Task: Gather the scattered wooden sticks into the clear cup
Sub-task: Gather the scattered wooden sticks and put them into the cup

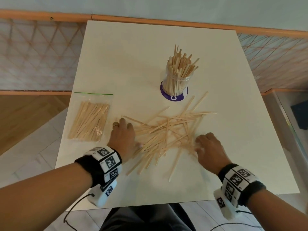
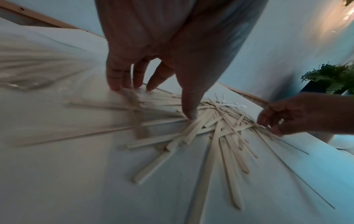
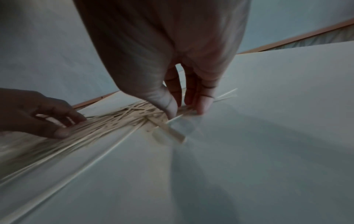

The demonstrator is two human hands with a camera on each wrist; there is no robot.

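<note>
Pale wooden flat sticks (image 1: 166, 134) lie in a loose crisscross pile on the white counter (image 1: 125, 64), head view; the clear plastic cup on its purple base (image 1: 175, 82) stands upright just beyond the pile, already packed w/ sticks, so the job looks partly done, w/ a sizable heap left. Left hand (image 1: 122, 139) sits at the pile's left edge, right hand (image 1: 209, 147) at its right edge, both down on the sticks. A zip bag of more sticks (image 1: 90, 120) lies well left, sealed; likely not part of the job. Left wrist view: left fingers (image 2: 116, 78) spread and fairly straight, tips on the sticks, thumb pressing one, nothing gripped; blurry on that side. Right wrist view: right fingers (image 3: 203, 100) curl down toward the thumb at the heap's edge, w/ a stick or two poking out below; whether they're truly pinched I can't tell, too smeared. Guess: both hands raking the heap together before lifting a bundle.
</note>
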